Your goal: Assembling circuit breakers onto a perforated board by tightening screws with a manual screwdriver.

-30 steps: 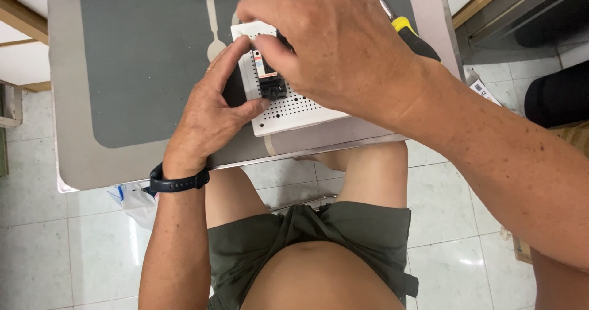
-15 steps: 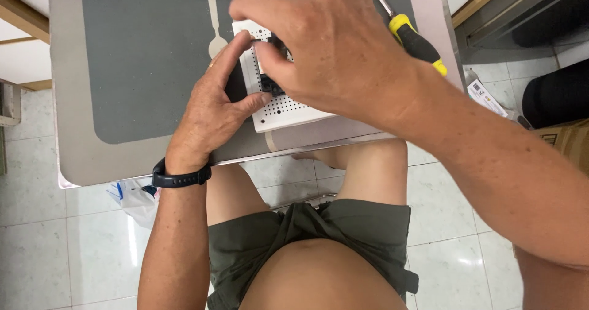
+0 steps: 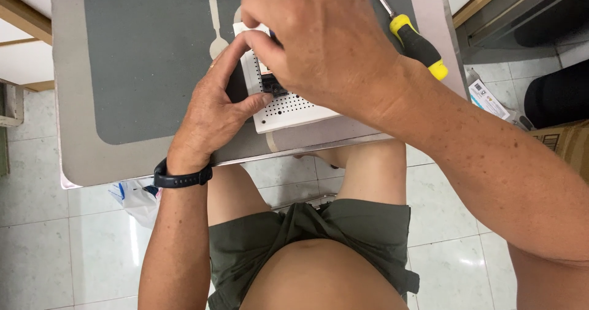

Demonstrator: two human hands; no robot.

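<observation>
The left hand (image 3: 211, 110) pinches the white perforated board (image 3: 288, 104) steady; the right hand (image 3: 325, 43) grips a small black part (image 3: 277, 89) beneath its fingertips; best pressed straight down.

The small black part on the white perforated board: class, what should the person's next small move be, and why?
Probably press the small black part gently down while holding the board steady. The right hand pinches it from above on the white perforated board, the left hand braces the board's left edge, and whether the part sits fully down is hidden by the fingers.
</observation>
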